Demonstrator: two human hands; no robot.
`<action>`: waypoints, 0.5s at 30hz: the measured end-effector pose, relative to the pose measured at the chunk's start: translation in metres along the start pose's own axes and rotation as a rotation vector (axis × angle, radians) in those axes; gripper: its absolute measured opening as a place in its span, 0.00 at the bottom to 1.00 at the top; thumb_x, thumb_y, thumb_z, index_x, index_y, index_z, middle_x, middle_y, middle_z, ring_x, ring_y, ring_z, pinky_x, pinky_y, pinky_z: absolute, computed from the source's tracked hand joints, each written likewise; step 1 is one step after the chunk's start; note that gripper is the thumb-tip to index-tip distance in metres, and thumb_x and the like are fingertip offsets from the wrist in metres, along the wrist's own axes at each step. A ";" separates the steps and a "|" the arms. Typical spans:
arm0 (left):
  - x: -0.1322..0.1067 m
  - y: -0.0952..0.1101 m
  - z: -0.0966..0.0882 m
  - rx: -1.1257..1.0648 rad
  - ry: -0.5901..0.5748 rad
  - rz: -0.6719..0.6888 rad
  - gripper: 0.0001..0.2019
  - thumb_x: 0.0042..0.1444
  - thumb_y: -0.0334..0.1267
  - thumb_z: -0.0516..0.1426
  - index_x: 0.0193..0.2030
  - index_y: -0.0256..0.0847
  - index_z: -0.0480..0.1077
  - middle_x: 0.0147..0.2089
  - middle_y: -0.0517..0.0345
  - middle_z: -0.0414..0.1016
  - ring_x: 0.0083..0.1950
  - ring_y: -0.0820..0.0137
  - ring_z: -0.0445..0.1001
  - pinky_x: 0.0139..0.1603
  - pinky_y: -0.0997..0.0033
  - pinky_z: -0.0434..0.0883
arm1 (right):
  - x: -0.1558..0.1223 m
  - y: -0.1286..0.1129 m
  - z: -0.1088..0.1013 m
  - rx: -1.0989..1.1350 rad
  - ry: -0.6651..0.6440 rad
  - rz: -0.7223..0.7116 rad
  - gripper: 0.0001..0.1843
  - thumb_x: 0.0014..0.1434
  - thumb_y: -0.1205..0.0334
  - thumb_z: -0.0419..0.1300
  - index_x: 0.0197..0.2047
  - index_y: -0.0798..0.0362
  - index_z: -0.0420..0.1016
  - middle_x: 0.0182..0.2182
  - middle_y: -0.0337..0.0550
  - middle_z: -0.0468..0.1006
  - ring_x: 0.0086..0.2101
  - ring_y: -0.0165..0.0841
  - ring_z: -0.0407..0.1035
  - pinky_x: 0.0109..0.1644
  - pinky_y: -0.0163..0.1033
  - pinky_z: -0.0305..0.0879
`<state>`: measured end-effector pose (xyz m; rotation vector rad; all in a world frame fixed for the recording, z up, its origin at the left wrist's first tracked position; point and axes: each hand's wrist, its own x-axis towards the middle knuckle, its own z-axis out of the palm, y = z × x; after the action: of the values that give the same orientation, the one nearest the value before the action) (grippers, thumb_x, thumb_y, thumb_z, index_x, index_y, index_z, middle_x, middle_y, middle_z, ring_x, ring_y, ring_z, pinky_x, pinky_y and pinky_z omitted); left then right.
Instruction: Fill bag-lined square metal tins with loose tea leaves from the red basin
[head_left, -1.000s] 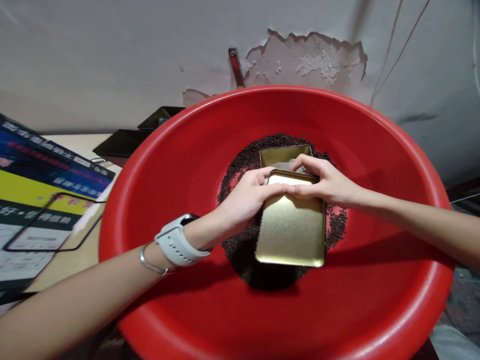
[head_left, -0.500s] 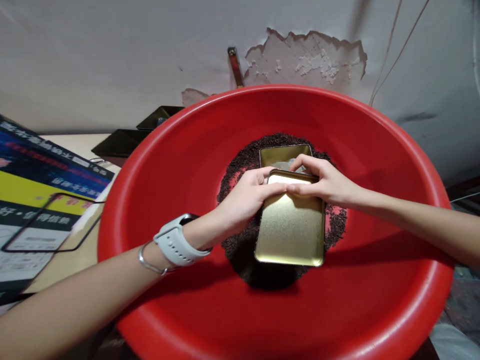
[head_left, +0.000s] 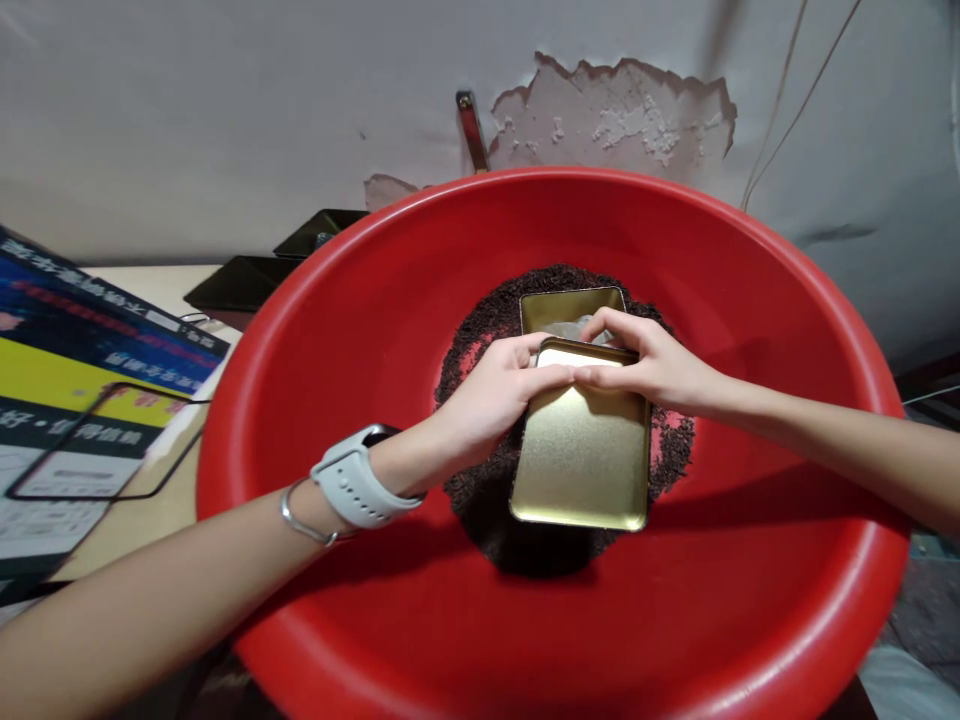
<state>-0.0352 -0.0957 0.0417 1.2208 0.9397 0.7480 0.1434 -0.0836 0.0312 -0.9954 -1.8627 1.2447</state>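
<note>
A big red plastic basin (head_left: 360,300) fills the view, with a heap of dark loose tea leaves (head_left: 487,320) at its bottom. On the heap lies a flat gold tin lid (head_left: 581,460), its far edge resting over the open gold tin box (head_left: 570,305) behind it. My left hand (head_left: 491,395), with a white watch and a thin bangle on the wrist, pinches the lid's far left edge. From the other side, my right hand (head_left: 649,365) pinches the far right edge. The fingertips of both hands meet at the lid's far rim.
A printed blue and yellow carton (head_left: 67,370) with a black wire frame on it lies at the left. Dark trays (head_left: 247,280) sit behind the basin by the wall. The wall (head_left: 615,110) has peeling paint and a metal bracket.
</note>
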 end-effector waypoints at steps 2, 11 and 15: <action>0.000 0.000 0.000 0.008 0.005 0.004 0.14 0.44 0.39 0.64 0.37 0.35 0.72 0.31 0.59 0.75 0.28 0.75 0.71 0.28 0.77 0.67 | 0.000 0.000 0.000 0.000 0.006 -0.003 0.20 0.48 0.51 0.66 0.34 0.54 0.64 0.27 0.34 0.67 0.28 0.25 0.59 0.30 0.32 0.55; -0.001 0.001 -0.001 0.084 0.013 0.030 0.19 0.46 0.42 0.63 0.44 0.36 0.73 0.32 0.57 0.77 0.29 0.73 0.72 0.29 0.76 0.68 | 0.001 0.000 -0.001 -0.040 -0.002 -0.035 0.21 0.48 0.49 0.66 0.35 0.54 0.63 0.27 0.34 0.67 0.27 0.24 0.58 0.28 0.31 0.54; -0.002 0.001 -0.001 0.086 0.012 0.048 0.21 0.46 0.43 0.64 0.46 0.36 0.72 0.35 0.55 0.78 0.31 0.72 0.74 0.30 0.75 0.69 | 0.001 -0.001 -0.001 -0.024 0.007 -0.030 0.21 0.48 0.49 0.66 0.35 0.54 0.64 0.26 0.34 0.66 0.27 0.24 0.59 0.28 0.31 0.55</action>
<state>-0.0372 -0.0966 0.0432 1.3195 0.9635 0.7605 0.1440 -0.0825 0.0322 -0.9797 -1.8843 1.2022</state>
